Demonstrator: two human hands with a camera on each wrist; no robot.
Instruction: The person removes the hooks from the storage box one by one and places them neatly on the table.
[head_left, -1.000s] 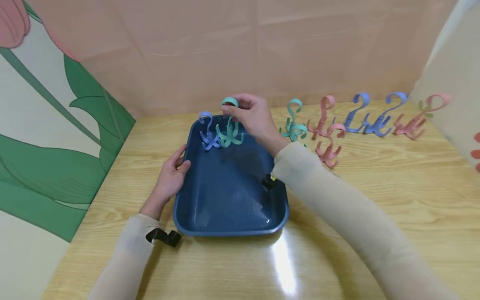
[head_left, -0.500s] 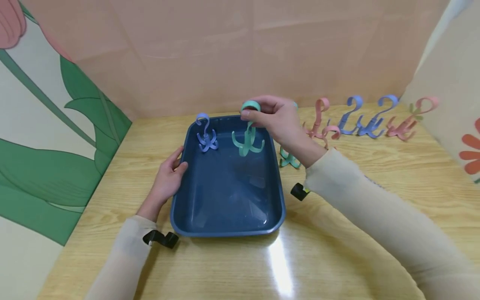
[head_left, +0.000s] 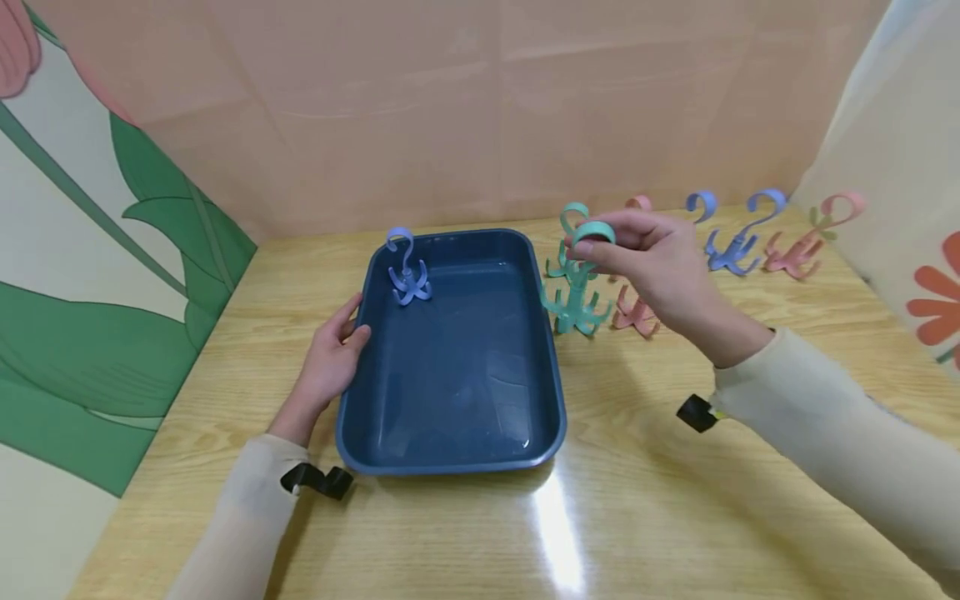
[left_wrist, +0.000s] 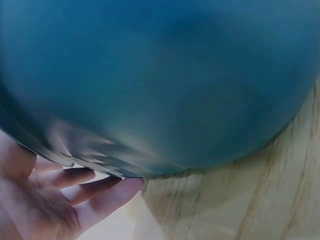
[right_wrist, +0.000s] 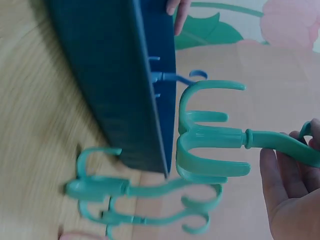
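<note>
A green claw hook hanger [head_left: 595,231] is held by my right hand [head_left: 660,267], its thumb and fingers pinching the curved top. In the right wrist view that hanger's prongs [right_wrist: 215,136] stand above the table, beyond the tray's right side. Two more green hangers [right_wrist: 97,189] stand below it on the table, partly overlapped by it in the head view. My left hand [head_left: 330,358] rests against the left side of the dark blue tray [head_left: 450,468], fingers extended along its outer wall in the left wrist view. One blue hanger [head_left: 410,283] stands at the tray's far left corner.
Right of the green hangers, a pink hanger [head_left: 636,317] stands partly behind my right hand. Further right along the back are blue hangers [head_left: 732,254] and a pink one [head_left: 795,252]. A pinkish wall [head_left: 450,108] closes off the table's far side.
My right hand has carried the green hanger out of the tray, rightward over the rim to above the other green hangers. The left hand stays at the tray's side.
</note>
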